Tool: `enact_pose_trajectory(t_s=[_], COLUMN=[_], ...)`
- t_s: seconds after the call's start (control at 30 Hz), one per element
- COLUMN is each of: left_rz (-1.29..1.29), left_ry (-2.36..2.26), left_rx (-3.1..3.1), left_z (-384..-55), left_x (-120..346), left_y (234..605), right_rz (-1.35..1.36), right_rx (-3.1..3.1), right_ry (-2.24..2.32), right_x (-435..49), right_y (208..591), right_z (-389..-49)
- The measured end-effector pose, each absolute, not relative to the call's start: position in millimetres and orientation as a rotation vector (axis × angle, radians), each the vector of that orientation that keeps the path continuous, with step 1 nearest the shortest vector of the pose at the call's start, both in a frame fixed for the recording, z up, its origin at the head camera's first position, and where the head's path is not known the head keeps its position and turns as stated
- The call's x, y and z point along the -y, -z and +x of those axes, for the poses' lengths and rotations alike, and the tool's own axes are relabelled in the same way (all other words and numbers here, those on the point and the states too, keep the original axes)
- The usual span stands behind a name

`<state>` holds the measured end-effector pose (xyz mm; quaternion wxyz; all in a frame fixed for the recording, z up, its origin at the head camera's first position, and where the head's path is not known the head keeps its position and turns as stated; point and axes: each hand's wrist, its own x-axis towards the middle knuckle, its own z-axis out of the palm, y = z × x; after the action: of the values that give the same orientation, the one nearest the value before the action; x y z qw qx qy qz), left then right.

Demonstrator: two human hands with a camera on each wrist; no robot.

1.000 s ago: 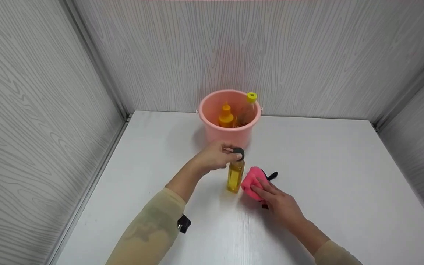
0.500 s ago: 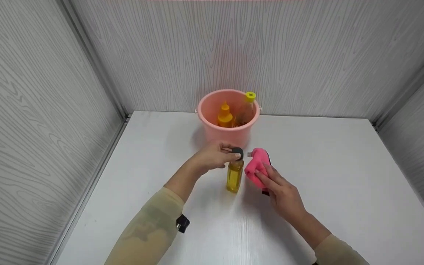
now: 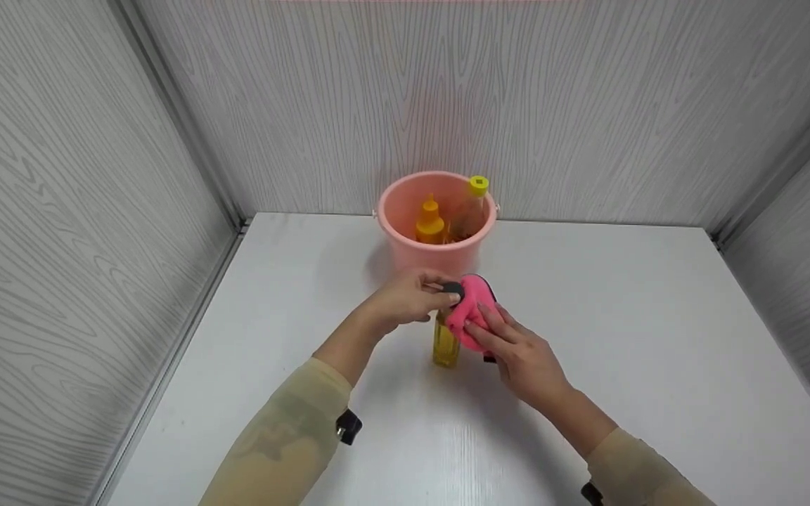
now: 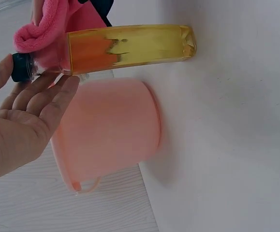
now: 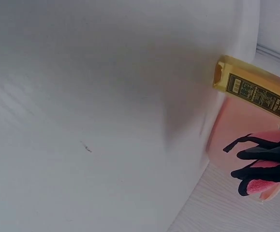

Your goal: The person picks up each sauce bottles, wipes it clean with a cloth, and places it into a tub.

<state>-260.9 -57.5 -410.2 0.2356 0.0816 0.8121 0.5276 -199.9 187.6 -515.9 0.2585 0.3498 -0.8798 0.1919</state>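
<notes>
My left hand (image 3: pixel 405 302) pinches the dark cap (image 4: pixel 22 67) of a clear bottle (image 4: pixel 130 46) holding yellow oil-like liquid. The bottle is upright; I cannot tell whether its base touches the table. A printed label (image 5: pixel 258 96) shows in the right wrist view. In my right hand (image 3: pixel 528 362) is a soft pink cloth (image 3: pixel 475 313) with black strap-like strips (image 5: pixel 263 162). It lies against the bottle's neck and upper side, just below the cap, and covers part of it in the head view. The right fingertips press into the cloth.
Behind the hands, a pink bucket (image 3: pixel 433 260) stands near the back wall (image 3: pixel 292 105). Inside it are an orange squeeze bottle (image 3: pixel 430 223) and a clear bottle with a yellow cap (image 3: pixel 478 185). The white table (image 3: pixel 630 316) extends to both sides.
My right hand has lifted the pink cloth up from beside the bottle's lower part, then brought it left against the neck. The left hand and bottle have hardly moved.
</notes>
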Motion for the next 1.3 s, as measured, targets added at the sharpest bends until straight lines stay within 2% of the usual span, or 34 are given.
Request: enact_pose_trajectory(t_s=[0.57, 1.3], left_rz=[0.239, 0.212], left_ry=[-1.440, -1.467], left_rx=[-2.227, -2.216], left_z=[-259, -261], left_x=[55, 56], left_y=[409, 412], right_rz=[0.900, 0.958], right_rx=[2.555, 2.628], right_ry=[-0.521, -0.552], right_x=[-183, -187], right_y=[518, 541], right_z=[-198, -193])
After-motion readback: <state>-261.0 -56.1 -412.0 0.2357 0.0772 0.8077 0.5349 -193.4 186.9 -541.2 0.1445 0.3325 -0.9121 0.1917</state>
